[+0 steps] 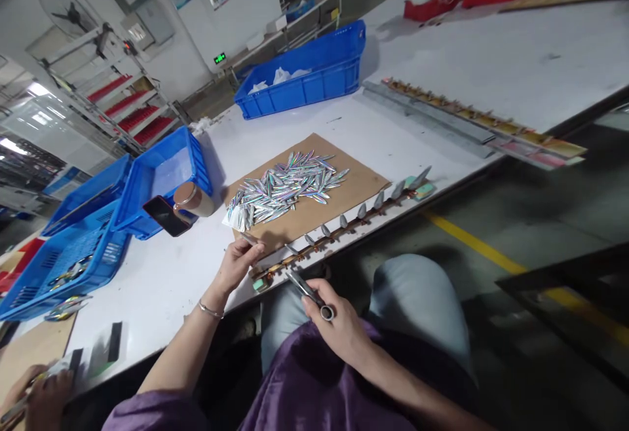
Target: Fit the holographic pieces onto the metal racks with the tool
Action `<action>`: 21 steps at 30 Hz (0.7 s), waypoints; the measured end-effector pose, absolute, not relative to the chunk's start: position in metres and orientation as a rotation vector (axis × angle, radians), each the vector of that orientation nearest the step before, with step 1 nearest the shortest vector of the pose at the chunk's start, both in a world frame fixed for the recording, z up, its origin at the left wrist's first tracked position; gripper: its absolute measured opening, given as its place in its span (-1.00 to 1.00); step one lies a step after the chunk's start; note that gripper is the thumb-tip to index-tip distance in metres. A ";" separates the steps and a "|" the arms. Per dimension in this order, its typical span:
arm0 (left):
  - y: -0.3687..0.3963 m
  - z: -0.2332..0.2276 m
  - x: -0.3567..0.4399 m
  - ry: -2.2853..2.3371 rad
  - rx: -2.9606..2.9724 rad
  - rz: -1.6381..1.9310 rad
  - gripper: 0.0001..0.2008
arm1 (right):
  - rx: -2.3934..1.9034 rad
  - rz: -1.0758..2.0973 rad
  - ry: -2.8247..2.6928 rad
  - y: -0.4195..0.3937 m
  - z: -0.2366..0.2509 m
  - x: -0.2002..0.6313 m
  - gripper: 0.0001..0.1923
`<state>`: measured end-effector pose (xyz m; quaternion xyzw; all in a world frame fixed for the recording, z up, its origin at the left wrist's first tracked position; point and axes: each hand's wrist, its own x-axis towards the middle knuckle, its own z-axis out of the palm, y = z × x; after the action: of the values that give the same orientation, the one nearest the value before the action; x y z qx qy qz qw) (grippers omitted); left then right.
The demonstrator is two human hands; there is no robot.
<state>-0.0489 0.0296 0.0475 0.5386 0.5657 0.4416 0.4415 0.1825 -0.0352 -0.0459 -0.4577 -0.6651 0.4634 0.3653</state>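
Head view: left hand (239, 262) pinches one shiny strip (249, 239) at the bench (162, 280) edge, just beside the rack (339, 224) end. Right hand (339, 329) is clenched round pliers (307, 290), tips pointing to 10 o'clock toward the rack. Heap of strips (285, 188) lies on cardboard (354, 185) at 1 o'clock from the left hand. Blue crate (162, 185) at 11 o'clock.

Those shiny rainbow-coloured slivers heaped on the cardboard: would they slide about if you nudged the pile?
Probably. The holographic slivers look thin, glossy and loosely heaped on the cardboard sheet, so a push would likely scatter them. They seem light: the left hand pinches one in its fingertips. Their pointed, flat shape suggests sliding rather than rolling.
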 end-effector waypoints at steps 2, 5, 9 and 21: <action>0.025 0.043 -0.045 1.385 1.395 1.070 -0.66 | -1.240 0.934 -1.881 -0.035 -0.044 0.179 -0.75; 0.021 0.037 -0.040 1.331 1.433 1.014 -0.67 | -1.282 0.619 -2.076 -0.035 -0.043 0.174 -0.74; 0.022 0.034 -0.039 1.327 1.680 0.916 -0.67 | -1.300 0.462 -2.143 -0.036 -0.045 0.171 -0.73; 0.029 0.045 -0.033 1.289 2.247 0.630 -0.67 | -1.064 1.778 -1.001 -0.034 -0.049 0.166 -0.60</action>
<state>-0.0333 0.0287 0.0449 0.8191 0.4699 0.2297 0.2356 0.1657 -0.0344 -0.0486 -0.4222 -0.3971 0.7055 0.4079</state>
